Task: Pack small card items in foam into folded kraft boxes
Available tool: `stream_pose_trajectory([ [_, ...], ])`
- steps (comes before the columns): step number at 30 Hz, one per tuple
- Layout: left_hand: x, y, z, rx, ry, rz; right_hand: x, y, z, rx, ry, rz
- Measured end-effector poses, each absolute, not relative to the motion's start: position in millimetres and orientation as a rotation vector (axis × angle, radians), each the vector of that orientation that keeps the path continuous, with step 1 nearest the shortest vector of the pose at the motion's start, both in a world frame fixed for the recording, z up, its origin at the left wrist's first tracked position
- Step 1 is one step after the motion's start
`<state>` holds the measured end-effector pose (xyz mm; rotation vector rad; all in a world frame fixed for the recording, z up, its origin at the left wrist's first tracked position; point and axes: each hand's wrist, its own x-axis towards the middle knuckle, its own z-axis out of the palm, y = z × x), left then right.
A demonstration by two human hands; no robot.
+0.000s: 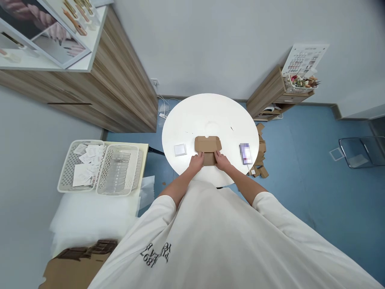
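A small brown cardboard box (207, 144) lies on the white round table (210, 110) in front of me, its flap raised or folded out on the far side. My left hand (197, 161) grips the box's left side near the fold, thumb inward. On the opposite side my right hand (222, 160) holds it the same way, fingers pressed to the cardboard. What is inside the box, if anything, I cannot make out. Left of my left hand lies a small white square packet (180, 150). A phone-like item with a purple blurred screen (246, 154) rests to the right, a cable running from it.
Two white plastic baskets (104, 170) with paper cards and clear packets stand on a side table at left. Below them are white wrapping sheets (90, 214) and flat cardboard (72, 271). Folded boxes (261, 150) are piled on the floor at right. A wooden cabinet (129, 72) stands left.
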<state>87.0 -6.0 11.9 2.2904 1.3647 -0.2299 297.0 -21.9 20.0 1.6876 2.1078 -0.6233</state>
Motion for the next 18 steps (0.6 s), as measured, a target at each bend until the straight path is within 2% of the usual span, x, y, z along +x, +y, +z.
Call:
stream_pose_trajectory([
  [4,83,-11,11,2.246,1.353,-0.174,295,-21,20,1.679,2.09,-0.608],
  [8,65,-10,11,2.198,1.371,0.074,291,-20,23,1.691,2.072,-0.612],
  [13,16,15,9,1.827,1.805,0.344,289,-21,27,1.688,2.07,-0.591],
  [18,-25,46,-2,1.338,2.174,0.29,287,-22,27,1.684,2.057,-0.565],
])
